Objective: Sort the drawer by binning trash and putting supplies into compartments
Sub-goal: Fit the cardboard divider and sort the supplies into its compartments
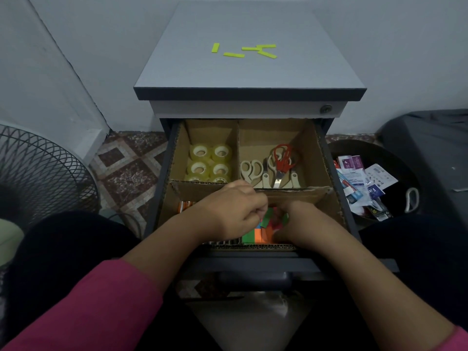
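Patterned floor tiles point(126, 171) and a grey wall are framing a small cabinet point(248, 72), its top surface carrying yellow strips point(244, 51). Drawer point(334, 198) is standing pulled out twd the person, fitted w/ cardboard dividers point(291, 195) forming compartments.

Far-left compartment is holding tape rolls point(210, 162); far-right is holding scissors point(272, 168), beige prs plus one red pr, blades pointing near. Grouping by type is probably letting each supply be found at a glance.

Both hands are working in the near compartment. Left hand point(233, 211) is curling its fingers, apparently pinching something small; item not clear. Right hand point(301, 224) is reaching into colored sticky notes point(258, 234), fingers hidden, so grip cannot be told. Orange items point(184, 206) are lying at near left, partly covered.

Trash bin point(374, 183) is sitting right of the drawer, w/ wrappers point(364, 181) already inside, within easy reach.
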`<state>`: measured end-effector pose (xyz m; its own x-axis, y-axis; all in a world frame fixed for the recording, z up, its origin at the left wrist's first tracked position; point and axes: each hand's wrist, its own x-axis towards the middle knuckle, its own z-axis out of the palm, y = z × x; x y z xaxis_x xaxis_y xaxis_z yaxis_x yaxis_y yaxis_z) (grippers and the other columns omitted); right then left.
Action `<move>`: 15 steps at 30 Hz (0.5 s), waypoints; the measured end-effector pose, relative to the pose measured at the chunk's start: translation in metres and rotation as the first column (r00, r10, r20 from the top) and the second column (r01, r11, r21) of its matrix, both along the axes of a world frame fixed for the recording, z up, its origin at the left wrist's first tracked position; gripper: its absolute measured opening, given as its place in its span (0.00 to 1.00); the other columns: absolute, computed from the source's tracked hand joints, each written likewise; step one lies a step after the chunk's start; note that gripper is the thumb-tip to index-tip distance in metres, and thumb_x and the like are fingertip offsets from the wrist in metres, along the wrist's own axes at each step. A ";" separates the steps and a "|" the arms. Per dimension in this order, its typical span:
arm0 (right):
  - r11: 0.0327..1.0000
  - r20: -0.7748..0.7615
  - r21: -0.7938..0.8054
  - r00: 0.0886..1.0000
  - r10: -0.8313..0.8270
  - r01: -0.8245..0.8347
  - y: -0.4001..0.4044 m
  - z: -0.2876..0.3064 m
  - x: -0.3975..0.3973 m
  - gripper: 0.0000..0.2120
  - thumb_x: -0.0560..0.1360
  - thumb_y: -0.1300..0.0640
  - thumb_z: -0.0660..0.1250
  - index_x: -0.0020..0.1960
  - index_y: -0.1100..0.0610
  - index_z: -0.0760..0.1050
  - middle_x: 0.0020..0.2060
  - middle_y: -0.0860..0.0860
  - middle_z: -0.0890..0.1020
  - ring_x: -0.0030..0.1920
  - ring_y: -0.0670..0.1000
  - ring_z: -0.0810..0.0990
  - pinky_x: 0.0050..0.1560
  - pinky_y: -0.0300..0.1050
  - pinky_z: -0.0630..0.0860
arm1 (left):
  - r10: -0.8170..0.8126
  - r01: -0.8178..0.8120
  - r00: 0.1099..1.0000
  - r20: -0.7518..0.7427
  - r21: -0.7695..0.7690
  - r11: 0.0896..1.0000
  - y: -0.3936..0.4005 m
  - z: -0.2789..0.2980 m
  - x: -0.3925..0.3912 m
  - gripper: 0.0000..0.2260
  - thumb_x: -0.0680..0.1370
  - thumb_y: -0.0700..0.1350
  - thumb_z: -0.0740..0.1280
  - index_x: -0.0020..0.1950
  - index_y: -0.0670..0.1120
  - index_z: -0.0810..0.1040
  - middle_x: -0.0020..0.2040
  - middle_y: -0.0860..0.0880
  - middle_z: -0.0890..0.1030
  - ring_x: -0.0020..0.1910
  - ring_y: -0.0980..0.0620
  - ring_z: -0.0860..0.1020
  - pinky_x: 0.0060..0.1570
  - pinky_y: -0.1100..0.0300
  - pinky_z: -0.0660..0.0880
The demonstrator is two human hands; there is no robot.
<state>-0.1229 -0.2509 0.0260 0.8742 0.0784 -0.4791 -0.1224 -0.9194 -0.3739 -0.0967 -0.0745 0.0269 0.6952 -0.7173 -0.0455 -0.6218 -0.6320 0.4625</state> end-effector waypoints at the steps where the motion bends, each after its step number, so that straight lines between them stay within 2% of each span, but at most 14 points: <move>1: 1.000 0.003 -0.004 1.000 0.003 -0.003 -0.001 0.000 0.000 0.13 0.68 0.53 0.70 0.52 0.53 0.78 0.48 0.53 0.81 0.51 0.53 0.80 0.53 0.47 0.77 | 0.004 -0.004 1.000 -0.005 0.004 1.000 0.000 0.000 0.000 0.06 0.76 0.43 0.60 0.41 0.53 0.68 0.43 0.54 0.74 0.50 0.57 0.66 0.60 0.60 0.64; 6: 0.999 0.043 0.021 0.998 0.048 -0.049 -0.004 -0.001 0.000 0.14 0.66 0.54 0.72 0.51 0.47 0.76 0.44 0.47 0.79 0.50 0.50 0.79 0.51 0.44 0.77 | 0.004 -0.004 1.000 0.005 0.010 1.000 -0.001 0.001 0.000 0.06 0.76 0.42 0.61 0.41 0.53 0.68 0.43 0.53 0.74 0.49 0.57 0.65 0.59 0.62 0.63; 11: 0.994 0.055 0.025 0.993 0.103 -0.104 -0.005 -0.004 0.002 0.10 0.65 0.52 0.73 0.37 0.41 0.73 0.42 0.44 0.79 0.48 0.48 0.80 0.51 0.45 0.78 | 0.003 -0.003 1.000 0.018 0.015 1.000 -0.001 0.002 0.000 0.05 0.77 0.43 0.61 0.42 0.52 0.68 0.43 0.52 0.75 0.50 0.56 0.67 0.61 0.63 0.61; 15: 0.992 0.061 -0.004 0.990 0.128 -0.127 -0.003 -0.005 0.004 0.11 0.66 0.51 0.73 0.33 0.41 0.72 0.41 0.44 0.78 0.47 0.48 0.80 0.51 0.46 0.78 | 0.003 -0.003 1.000 0.007 0.024 1.000 -0.001 0.002 0.000 0.05 0.77 0.43 0.61 0.42 0.52 0.69 0.44 0.52 0.75 0.52 0.56 0.67 0.62 0.63 0.61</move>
